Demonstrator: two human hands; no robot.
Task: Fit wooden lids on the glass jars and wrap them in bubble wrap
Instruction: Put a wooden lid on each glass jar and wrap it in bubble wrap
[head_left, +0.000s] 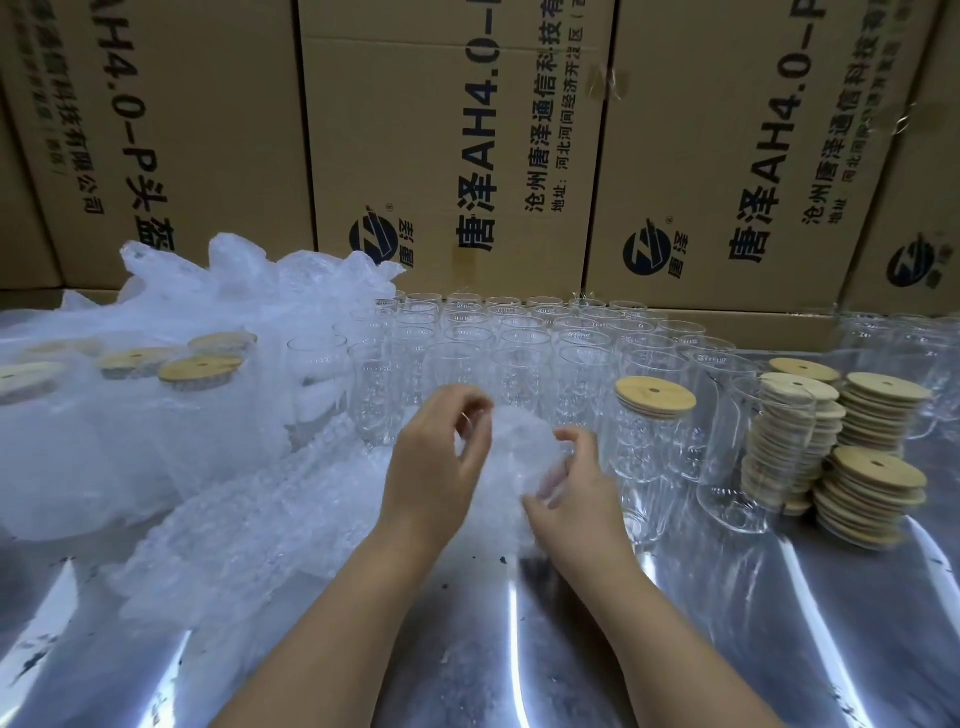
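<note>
Bright, glare streaks on table (779, 597) (metallic), edges bowed

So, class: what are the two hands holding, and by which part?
A bubble-wrapped bundle. The left hand pinches it at the upper left; the right hand curls its fingers round its lower right side. What is inside cannot be told.

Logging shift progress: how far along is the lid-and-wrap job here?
Done: several lidded, wrapped jars at left. In hand: left hand and right hand grip a bubble-wrap bundle, presumably round a jar. Left: one lidded jar not yet wrapped, rows of open jars behind, wooden lid stacks at right. Most remains.
</note>
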